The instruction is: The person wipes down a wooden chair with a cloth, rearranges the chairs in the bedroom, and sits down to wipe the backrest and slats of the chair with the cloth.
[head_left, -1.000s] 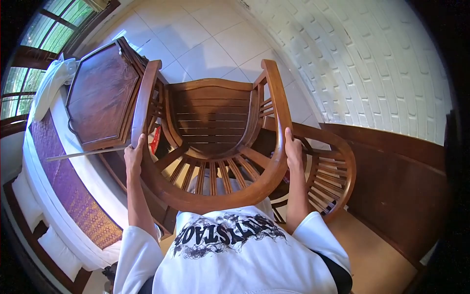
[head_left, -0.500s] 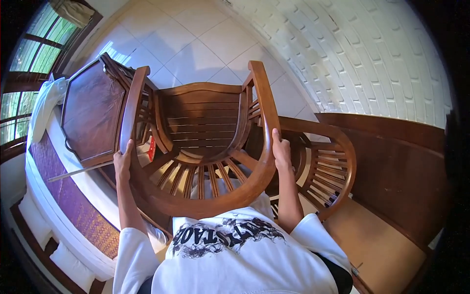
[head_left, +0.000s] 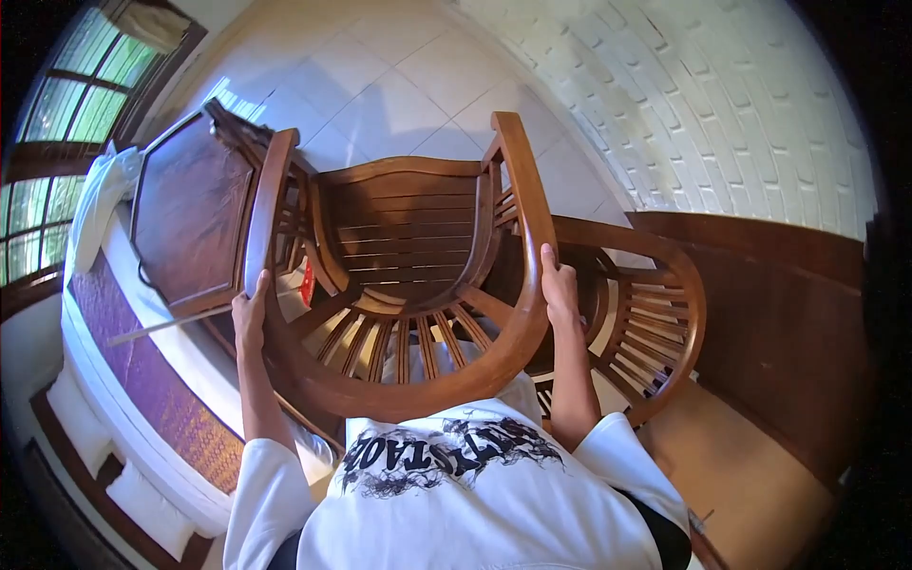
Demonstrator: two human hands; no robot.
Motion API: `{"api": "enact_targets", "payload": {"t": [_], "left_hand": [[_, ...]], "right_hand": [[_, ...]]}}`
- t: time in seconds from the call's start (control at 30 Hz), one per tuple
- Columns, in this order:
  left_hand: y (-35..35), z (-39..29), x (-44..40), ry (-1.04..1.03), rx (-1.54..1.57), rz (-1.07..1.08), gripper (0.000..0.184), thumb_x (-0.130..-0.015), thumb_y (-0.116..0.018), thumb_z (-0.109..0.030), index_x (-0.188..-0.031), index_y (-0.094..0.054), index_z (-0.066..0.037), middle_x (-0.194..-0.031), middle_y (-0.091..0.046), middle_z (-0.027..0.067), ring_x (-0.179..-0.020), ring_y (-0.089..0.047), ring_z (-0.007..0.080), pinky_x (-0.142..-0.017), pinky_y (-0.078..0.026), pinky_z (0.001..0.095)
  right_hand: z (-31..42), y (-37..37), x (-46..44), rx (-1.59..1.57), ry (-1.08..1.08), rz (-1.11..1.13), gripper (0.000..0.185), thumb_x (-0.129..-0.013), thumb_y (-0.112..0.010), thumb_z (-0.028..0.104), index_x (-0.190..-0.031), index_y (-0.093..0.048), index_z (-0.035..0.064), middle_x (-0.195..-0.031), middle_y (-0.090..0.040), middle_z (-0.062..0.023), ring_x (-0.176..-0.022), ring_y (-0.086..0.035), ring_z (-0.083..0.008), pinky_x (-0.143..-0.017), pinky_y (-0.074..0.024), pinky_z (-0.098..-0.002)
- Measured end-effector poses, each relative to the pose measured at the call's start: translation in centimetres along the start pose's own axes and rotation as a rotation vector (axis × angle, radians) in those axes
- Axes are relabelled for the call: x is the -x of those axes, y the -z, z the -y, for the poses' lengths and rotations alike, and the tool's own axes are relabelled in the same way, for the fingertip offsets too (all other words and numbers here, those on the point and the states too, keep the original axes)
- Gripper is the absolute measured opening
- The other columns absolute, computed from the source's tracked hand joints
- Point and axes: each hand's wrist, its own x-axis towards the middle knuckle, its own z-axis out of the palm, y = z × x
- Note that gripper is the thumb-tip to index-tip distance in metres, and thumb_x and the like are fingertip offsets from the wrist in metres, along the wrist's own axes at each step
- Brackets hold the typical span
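A brown wooden armchair [head_left: 408,394] with a curved, slatted back and a slatted seat stands right in front of my body, its back towards me. My left hand [head_left: 250,318] is closed on the left side of its curved rail. On the opposite side, my right hand [head_left: 560,290] grips the right part of the same rail, thumb on top. My left hand also lies near the end of a thin light rod [head_left: 176,325]. A small red object [head_left: 307,283] shows through the gap below the chair's left arm.
A second round-backed chair [head_left: 698,313] stands at the right, beside a dark wooden panel [head_left: 779,332]. Left are a dark wooden table [head_left: 190,209] and a bed with a purple and gold runner [head_left: 142,370]. A white brick wall [head_left: 703,114] rises behind the tiled floor [head_left: 399,85].
The view shifts, so the chair and both hands first move left in the picture, then slightly back right. Both hands keep their hold on the chair rail.
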Motion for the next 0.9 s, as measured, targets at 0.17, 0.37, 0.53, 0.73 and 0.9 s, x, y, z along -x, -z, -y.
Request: {"api": "enact_targets", "payload": {"t": [0.17,0.37,0.53,0.73,0.9], "left_hand": [[0.7,1.3,0.9,0.049,-0.029,-0.004,0.079,-0.084,-0.072,-0.062,-0.109,-0.069,0.013,-0.095,-0.071,0.0202,-0.081,-0.067,0.0255,-0.074,-0.052,0.0326],[0.4,4.2,2.1,0.028,-0.015,-0.016,0.078,-0.084,-0.070,-0.064,-0.106,-0.070,0.011,-0.092,-0.070,0.0184,-0.077,-0.066,0.0246,-0.070,-0.052,0.0322],[0.4,5.6,4.1,0.058,-0.058,-0.006,0.079,-0.083,-0.069,-0.066,-0.104,-0.070,0.010,-0.091,-0.070,0.0177,-0.077,-0.066,0.0245,-0.069,-0.052,0.0323],[0.6,7.1,5.7,0.034,-0.022,0.032,0.081,-0.083,-0.069,-0.066,-0.106,-0.069,0.011,-0.091,-0.070,0.0182,-0.077,-0.066,0.0245,-0.069,-0.052,0.0330],[1.1,9.8,5.7,0.047,0.000,0.017,0.080,-0.084,-0.069,-0.064,-0.108,-0.068,0.012,-0.094,-0.071,0.0194,-0.078,-0.067,0.0254,-0.070,-0.053,0.0334]], "right_hand": [[-1.0,-0.4,0.6,-0.024,0.031,0.031,0.080,-0.097,-0.051,0.061,-0.102,-0.067,-0.0180,-0.101,-0.069,-0.0324,-0.090,-0.068,-0.0410,-0.080,-0.0530,-0.0437],[-4.9,-0.4,-0.1,-0.042,0.047,0.008,0.080,-0.097,-0.052,0.060,-0.103,-0.067,-0.0180,-0.102,-0.069,-0.0331,-0.092,-0.067,-0.0406,-0.082,-0.0525,-0.0436],[-5.9,0.3,1.3,-0.024,0.006,0.019,0.078,-0.099,-0.052,0.059,-0.106,-0.067,-0.0169,-0.098,-0.069,-0.0241,-0.087,-0.066,-0.0296,-0.079,-0.0522,-0.0378],[-8.4,0.4,2.0,-0.047,0.074,0.069,0.078,-0.099,-0.052,0.060,-0.103,-0.067,-0.0163,-0.093,-0.069,-0.0217,-0.082,-0.066,-0.0276,-0.077,-0.0520,-0.0367],[-8.8,0.5,4.9,0.013,0.044,0.032,0.078,-0.098,-0.051,0.058,-0.111,-0.065,-0.0177,-0.110,-0.068,-0.0318,-0.094,-0.067,-0.0427,-0.085,-0.0517,-0.0433]]}}
